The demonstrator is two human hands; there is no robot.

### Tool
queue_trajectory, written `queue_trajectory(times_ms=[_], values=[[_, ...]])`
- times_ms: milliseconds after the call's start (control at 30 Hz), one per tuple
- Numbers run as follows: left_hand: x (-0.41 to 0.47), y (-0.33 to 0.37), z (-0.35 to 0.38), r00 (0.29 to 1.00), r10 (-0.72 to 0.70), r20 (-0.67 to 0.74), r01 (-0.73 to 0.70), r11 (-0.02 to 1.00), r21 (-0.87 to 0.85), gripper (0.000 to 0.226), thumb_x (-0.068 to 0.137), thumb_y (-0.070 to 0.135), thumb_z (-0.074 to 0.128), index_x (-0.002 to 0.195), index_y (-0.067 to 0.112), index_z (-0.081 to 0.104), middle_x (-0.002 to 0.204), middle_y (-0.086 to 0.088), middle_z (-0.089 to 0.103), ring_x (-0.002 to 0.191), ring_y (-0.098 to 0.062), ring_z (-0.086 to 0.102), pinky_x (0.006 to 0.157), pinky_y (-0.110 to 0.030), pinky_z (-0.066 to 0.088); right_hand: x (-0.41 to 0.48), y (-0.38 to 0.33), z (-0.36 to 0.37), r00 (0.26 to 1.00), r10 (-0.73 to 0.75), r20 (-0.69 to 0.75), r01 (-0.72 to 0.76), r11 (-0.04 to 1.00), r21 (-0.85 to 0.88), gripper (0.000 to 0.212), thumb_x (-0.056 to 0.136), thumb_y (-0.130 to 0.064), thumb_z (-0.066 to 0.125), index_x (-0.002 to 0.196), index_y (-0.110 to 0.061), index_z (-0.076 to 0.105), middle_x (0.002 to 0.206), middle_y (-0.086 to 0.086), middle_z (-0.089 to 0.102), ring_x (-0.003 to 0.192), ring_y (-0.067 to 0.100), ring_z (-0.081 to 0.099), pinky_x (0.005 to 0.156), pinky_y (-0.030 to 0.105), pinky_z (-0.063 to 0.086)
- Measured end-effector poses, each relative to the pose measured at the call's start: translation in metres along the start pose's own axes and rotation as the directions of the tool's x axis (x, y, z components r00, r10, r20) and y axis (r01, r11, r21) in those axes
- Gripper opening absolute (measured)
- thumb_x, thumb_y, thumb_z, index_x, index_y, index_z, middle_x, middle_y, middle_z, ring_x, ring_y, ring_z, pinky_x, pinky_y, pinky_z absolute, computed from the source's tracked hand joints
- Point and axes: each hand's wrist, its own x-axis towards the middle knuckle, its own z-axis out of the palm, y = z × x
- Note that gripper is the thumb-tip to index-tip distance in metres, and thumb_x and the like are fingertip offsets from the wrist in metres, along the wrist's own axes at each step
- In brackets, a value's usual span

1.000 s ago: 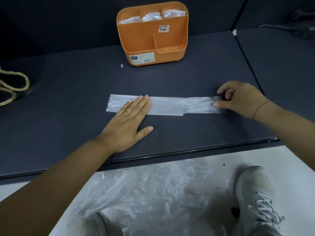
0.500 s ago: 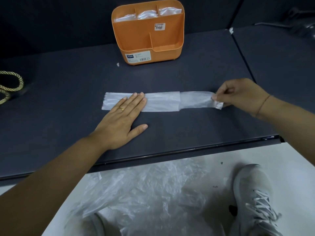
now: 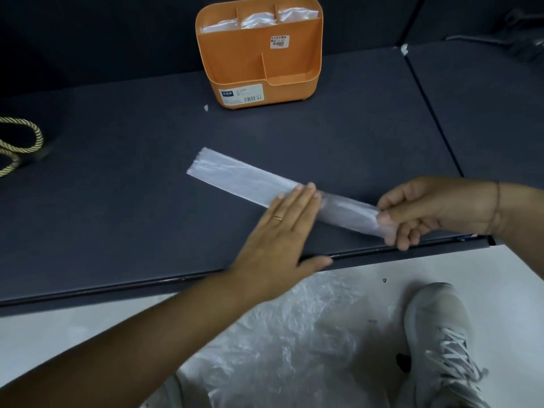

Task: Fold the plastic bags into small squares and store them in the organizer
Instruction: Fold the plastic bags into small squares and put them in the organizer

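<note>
- the bag strip [image 3: 241, 178] lies on the dark surface [image 3: 117, 207] in front of me, already folded into a long narrow band. its long axis runs on a slant, from far-left down to near-right.
- my left hand [image 3: 282, 231] is flat, fingers straight and together, with the fingertips pressing the strip down at about its middle. it grips nothing.
- my right hand [image 3: 435, 207] pinches the near-right end of the strip between thumb and fingers, the other fingers curled underneath. that end looks a little raised off the surface, though i cannot be sure.
- so the held end sits on my right and the free end points away to the far-left, past my left fingertips. the right hand has the end to move, and the left is the anchor in between.
- i judge the next move is to carry the pinched end along the long axis toward the far-left end, creasing near where my left fingertips press. the fold must stay square to the band or the edges will stray.
- the organizer [image 3: 259, 54] stands upright at the far side of the surface, well apart from the strip. its three back compartments hold folded bags [image 3: 257, 19].
- loose bags [image 3: 294, 334] lie on the floor [image 3: 515, 275] by my feet.
</note>
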Motion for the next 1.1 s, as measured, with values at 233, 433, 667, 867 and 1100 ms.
queue_trajectory(times_ms=[233,433,667,867,1100], values=[[0.005,0.045,-0.029,0.928,-0.281,-0.247,0.086,0.803,-0.590,0.053,0.088,0.011,0.056,0.141,0.010,0.051,0.146,0.002,0.048,0.138,-0.003,0.038,0.114,-0.018,0.029,-0.015,-0.028,0.029,0.900,-0.257,0.352,0.255,0.965,0.054,0.025,0.080,-0.042,0.069,0.081,-0.016,0.071,0.080,0.010,0.070,0.066,0.015,0.066,0.064,0.022,0.053],[0.004,0.041,-0.070,0.887,-0.462,-0.021,0.174,0.376,-0.910,0.026,0.102,0.025,0.048,0.122,0.025,0.065,0.116,0.014,0.069,0.113,-0.001,0.061,0.101,-0.015,0.042,0.015,-0.039,0.013,0.865,-0.495,0.081,0.499,0.865,-0.046,0.037,0.080,-0.029,0.075,0.112,-0.016,0.061,0.116,-0.002,0.061,0.073,0.011,0.051,0.070,0.023,0.048],[-0.004,0.008,-0.081,0.834,-0.546,0.077,0.176,0.131,-0.976,0.040,0.092,0.032,0.047,0.124,0.014,0.062,0.125,0.007,0.068,0.120,-0.011,0.061,0.110,-0.039,0.042,0.062,-0.045,0.046,0.847,-0.495,0.195,0.503,0.864,0.007,0.079,0.077,0.008,0.065,0.143,-0.020,0.032,0.142,-0.005,0.049,0.081,0.022,0.050,0.074,0.022,0.049],[0.001,-0.009,-0.081,0.827,-0.533,0.177,0.186,-0.039,-0.982,0.029,0.100,0.027,0.044,0.119,0.016,0.063,0.122,-0.003,0.069,0.116,-0.016,0.064,0.101,-0.036,0.050,0.074,-0.047,0.070,0.897,-0.433,0.089,0.438,0.897,-0.052,0.020,0.088,0.002,0.062,0.104,-0.010,0.062,0.082,-0.010,0.070,0.063,0.000,0.059,0.067,0.018,0.049],[0.011,-0.054,-0.059,0.672,-0.699,0.244,0.354,0.013,-0.935,0.031,0.103,0.021,0.048,0.119,0.001,0.065,0.109,-0.011,0.073,0.097,-0.017,0.071,0.078,-0.025,0.057,0.073,-0.025,0.084,0.946,-0.269,-0.182,0.256,0.962,-0.096,0.005,0.090,-0.009,0.065,0.091,-0.007,0.069,0.059,-0.006,0.067,0.046,0.006,0.057,0.053,0.017,0.048]])
